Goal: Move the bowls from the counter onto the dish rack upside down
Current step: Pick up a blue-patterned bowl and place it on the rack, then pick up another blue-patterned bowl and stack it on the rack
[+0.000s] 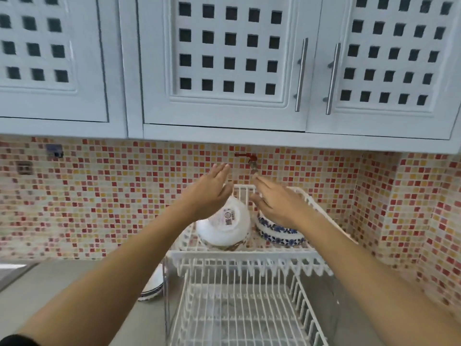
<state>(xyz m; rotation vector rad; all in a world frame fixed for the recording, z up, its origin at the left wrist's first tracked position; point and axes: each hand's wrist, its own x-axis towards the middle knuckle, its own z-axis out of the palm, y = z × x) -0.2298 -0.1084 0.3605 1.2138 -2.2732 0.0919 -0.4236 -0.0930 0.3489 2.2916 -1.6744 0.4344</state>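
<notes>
A white wire dish rack [244, 257] with two tiers stands on the counter. On its upper tier a white bowl [225, 224] lies upside down, a label on its base. To its right rests a blue-and-white patterned bowl [279, 233], also upside down. My left hand [208, 193] hovers above the white bowl, fingers spread, holding nothing. Over the patterned bowl my right hand [279, 203] is open too and partly hides it. Another blue-rimmed bowl [153, 285] sits on the counter left of the rack, half hidden by my left forearm.
The rack's lower tier [239, 313] holds nothing. White cabinets [224, 63] hang low overhead. A red tap [248, 159] juts from the mosaic wall behind my hands. A sink edge [12, 269] shows at far left on the grey counter [50, 293].
</notes>
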